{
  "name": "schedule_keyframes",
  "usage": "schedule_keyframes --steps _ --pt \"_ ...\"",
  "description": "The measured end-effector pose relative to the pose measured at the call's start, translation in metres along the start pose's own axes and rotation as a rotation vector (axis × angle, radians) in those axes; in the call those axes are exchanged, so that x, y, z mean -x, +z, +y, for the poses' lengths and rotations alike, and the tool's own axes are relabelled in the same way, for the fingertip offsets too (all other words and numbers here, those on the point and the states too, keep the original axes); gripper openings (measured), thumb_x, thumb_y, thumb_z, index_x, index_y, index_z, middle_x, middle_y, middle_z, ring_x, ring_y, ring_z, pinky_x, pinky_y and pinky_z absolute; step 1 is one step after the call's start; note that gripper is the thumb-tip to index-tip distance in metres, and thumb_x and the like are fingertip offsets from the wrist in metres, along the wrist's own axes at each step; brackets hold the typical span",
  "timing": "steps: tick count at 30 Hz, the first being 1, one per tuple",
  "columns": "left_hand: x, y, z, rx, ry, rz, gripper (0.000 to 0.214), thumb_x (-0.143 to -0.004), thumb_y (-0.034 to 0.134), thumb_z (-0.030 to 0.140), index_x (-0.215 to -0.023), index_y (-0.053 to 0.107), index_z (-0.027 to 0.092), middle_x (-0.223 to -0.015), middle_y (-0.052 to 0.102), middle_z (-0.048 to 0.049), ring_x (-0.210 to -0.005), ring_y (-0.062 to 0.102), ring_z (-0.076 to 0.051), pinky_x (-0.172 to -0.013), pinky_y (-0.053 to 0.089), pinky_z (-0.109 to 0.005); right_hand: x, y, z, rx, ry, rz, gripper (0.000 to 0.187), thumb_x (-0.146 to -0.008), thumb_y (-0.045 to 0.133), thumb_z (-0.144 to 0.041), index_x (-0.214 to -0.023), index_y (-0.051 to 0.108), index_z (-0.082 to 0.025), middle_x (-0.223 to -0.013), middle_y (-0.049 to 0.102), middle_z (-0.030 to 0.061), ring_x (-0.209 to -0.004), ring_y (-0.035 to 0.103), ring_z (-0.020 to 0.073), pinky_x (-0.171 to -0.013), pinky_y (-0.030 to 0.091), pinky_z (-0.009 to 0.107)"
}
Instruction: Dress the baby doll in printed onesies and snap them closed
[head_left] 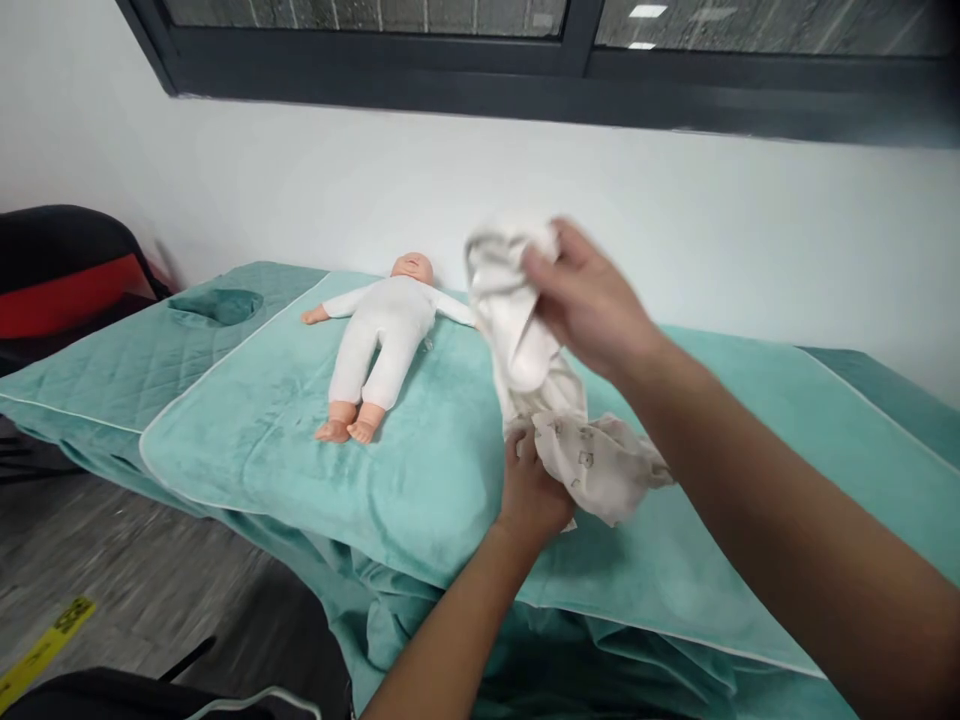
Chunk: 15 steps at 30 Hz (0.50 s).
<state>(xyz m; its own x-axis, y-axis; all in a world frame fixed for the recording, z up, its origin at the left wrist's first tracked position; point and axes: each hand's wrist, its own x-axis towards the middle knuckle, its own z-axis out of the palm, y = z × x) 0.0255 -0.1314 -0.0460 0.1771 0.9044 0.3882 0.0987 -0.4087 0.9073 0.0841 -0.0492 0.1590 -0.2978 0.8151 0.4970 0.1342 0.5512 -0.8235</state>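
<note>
A cream baby garment (pixel 600 460) with small printed figures hangs bunched between my two hands over the bed. My right hand (pixel 592 300) pinches its upper part, which is blurred by motion. Lower down, my left hand (pixel 534 490) is closed on the cloth, its fingers partly covered by the folds. To the left, a baby doll (pixel 390 325) in a white body lies on its back, arms spread and feet toward me. Neither hand touches the doll.
A teal padded cover (pixel 247 430) with pale piping lies over the bed, which has a face hole (pixel 216 306) at its left end. A black and red chair (pixel 71 270) stands at far left. Behind the bed are a white wall (pixel 322 180) and a dark-framed window (pixel 375 75).
</note>
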Motion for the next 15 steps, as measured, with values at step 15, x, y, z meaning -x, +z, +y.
schedule_keyframes --steps 15 --pt "0.005 -0.011 -0.004 -0.552 0.069 0.049 0.039 -0.084 0.053 0.015 -0.123 0.056 0.022 -0.137 0.055 -0.0083 -0.132 0.045 -0.027 -0.107 0.039 -0.049 0.17 -0.058 0.078 1.026 0.463 -0.551 0.038 -0.092 0.044 -0.047 -0.121 0.06 -0.027 -0.108 0.068 0.007 -0.088 0.065 0.0251 -0.067 0.048 0.035"
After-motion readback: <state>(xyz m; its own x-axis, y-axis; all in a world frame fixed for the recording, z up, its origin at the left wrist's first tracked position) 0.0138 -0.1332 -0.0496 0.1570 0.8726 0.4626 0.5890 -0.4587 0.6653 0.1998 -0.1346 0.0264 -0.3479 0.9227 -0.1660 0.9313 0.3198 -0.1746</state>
